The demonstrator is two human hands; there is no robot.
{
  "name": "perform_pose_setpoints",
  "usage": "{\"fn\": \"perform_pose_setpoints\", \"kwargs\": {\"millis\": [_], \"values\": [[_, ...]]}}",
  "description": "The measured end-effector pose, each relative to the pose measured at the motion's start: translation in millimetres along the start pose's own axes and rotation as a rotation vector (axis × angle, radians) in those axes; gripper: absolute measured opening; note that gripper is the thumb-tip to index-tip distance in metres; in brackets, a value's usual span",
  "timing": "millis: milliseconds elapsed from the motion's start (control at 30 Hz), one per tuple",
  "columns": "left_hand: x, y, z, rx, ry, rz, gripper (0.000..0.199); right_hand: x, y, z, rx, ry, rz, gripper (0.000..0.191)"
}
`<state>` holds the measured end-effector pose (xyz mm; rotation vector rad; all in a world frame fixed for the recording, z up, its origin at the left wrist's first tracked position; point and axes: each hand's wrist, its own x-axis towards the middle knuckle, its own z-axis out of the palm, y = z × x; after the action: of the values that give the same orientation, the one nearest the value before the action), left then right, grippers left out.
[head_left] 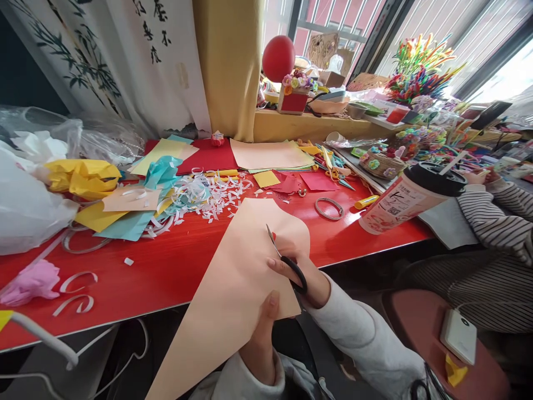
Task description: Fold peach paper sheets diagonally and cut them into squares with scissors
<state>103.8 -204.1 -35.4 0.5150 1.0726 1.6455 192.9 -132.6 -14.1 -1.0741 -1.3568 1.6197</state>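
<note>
A large peach paper sheet slants across the middle of the view, its upper part over the red table and its lower end past the table's edge. My left hand grips the sheet from below, with the thumb on top and the fingers hidden under it. Black-handled scissors are in my right hand, their blades pointing up and to the left over the sheet. The paper curls up around the blades, where a small red spot shows.
On the red table lie shredded paper strips, coloured sheets, a bracelet and a yellow marker. A tall cup stands right. Another person's striped sleeve is beyond it. A phone lies on a stool.
</note>
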Motion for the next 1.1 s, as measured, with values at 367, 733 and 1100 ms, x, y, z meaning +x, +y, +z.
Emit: {"fn": "perform_pose_setpoints", "kwargs": {"millis": [367,733,1100], "values": [[-3.9,1.4,2.0,-0.02,0.032,-0.038,0.08,-3.9,-2.5,-1.1,0.067,0.052,0.075,0.035],[-3.2,-15.6,-12.8,0.062,0.065,-0.031,0.074,-5.2,-12.5,2.7,0.167,0.059,0.067,0.045],[-5.3,-14.1,-12.9,0.106,0.092,-0.029,0.07,-6.9,-14.7,4.3,0.211,0.081,0.078,0.046]]}}
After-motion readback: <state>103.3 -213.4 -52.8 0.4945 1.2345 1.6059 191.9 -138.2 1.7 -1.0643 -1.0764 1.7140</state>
